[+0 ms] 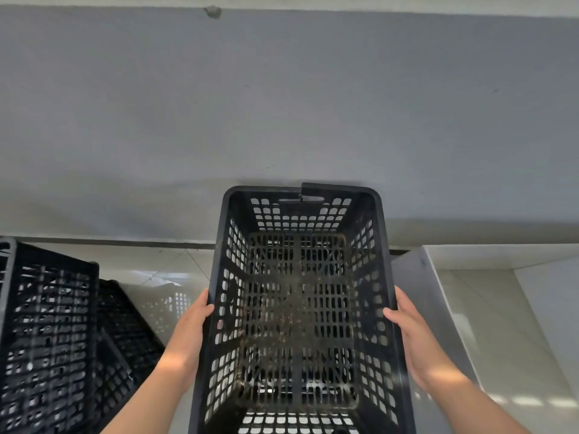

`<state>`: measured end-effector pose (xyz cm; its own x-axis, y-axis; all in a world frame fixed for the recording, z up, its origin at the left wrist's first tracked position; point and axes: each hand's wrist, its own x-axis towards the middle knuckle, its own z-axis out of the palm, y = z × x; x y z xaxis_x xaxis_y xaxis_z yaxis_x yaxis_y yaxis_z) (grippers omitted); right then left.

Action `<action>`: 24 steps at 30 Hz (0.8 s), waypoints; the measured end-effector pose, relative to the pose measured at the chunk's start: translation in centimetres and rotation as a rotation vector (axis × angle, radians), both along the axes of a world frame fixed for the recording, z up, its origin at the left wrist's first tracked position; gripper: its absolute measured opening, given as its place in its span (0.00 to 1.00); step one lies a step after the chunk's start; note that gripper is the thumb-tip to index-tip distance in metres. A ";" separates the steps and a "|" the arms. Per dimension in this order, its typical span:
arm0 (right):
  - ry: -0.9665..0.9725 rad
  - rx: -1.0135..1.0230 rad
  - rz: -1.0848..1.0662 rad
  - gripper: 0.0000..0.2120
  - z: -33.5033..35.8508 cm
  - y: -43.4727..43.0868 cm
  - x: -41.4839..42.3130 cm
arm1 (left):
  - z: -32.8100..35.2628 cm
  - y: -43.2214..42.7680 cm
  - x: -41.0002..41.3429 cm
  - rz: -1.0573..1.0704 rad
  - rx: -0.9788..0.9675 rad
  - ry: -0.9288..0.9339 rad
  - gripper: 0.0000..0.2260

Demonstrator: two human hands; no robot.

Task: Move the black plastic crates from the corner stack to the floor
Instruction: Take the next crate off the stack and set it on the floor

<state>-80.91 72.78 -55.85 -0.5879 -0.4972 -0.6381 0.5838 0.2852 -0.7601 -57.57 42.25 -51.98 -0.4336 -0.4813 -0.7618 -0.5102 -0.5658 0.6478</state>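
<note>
You hold crate [297,308] mid-air before wall, above floor [501,324]. Left hand [194,327], right hand [410,333] clamp long rims, fingers curled outside. Empty, perforated: likely light, stiff. Far rim cracked; keep side grip.

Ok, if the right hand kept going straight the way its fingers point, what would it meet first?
The right hand grips the crate on its right rim, fingers pointing forward and up. Beyond the fingertips the way looks free until the grey wall, though depth is hard to judge.
</note>
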 end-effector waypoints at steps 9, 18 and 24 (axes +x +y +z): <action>0.016 0.028 -0.015 0.34 -0.9 -0.2 0.3 | -1.0 -0.1 -0.2 -0.016 -0.016 -0.052 0.17; 0.028 0.070 -0.005 0.31 -0.4 -0.1 0.1 | -1.4 0.6 -0.6 -0.009 -0.009 -0.054 0.19; 0.048 0.092 0.008 0.31 0.2 -0.2 0.0 | -1.5 0.9 -0.4 -0.020 -0.017 -0.045 0.20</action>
